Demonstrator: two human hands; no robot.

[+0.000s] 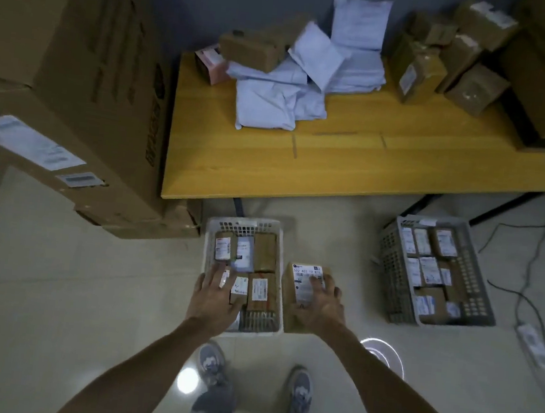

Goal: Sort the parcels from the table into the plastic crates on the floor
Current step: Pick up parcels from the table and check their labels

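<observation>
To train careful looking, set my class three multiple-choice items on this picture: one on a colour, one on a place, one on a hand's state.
1. The table top is: A yellow; B black; C red.
2. The cardboard parcel in the right hand is: A on the table; B beside the white crate; C under the table.
3. The left hand is: A open, fingers spread; B gripping a mailer; C a fist.
Key: 1 A, the wood shows yellow. 2 B, it is outside the crate's rim, close alongside. 3 A, straight fingers hover over the crate, holding nothing.
</observation>
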